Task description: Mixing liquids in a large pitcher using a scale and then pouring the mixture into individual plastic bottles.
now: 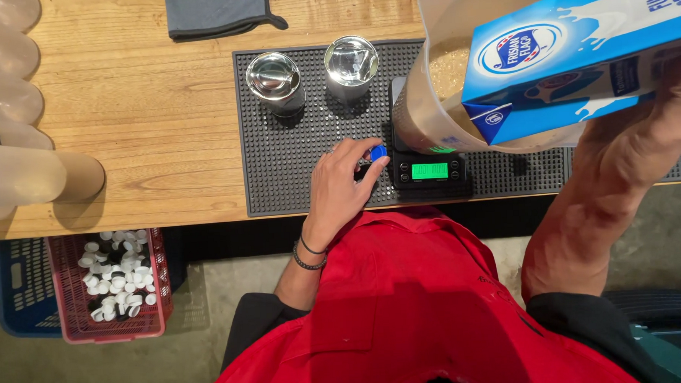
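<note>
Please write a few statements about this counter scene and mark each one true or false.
1. The right hand holds a blue and white carton tilted over the jug. True.
2. The left hand holds a red cap. False: the cap at its fingertips is blue.
3. The jug stands on a scale with a lit green display. True.
4. Three metal cans stand on the black mat. False: there are two cans.
5. The red basket under the counter holds white caps. True.
6. The grey cloth lies on the mat. False: it lies on the bare wood beyond it.
</note>
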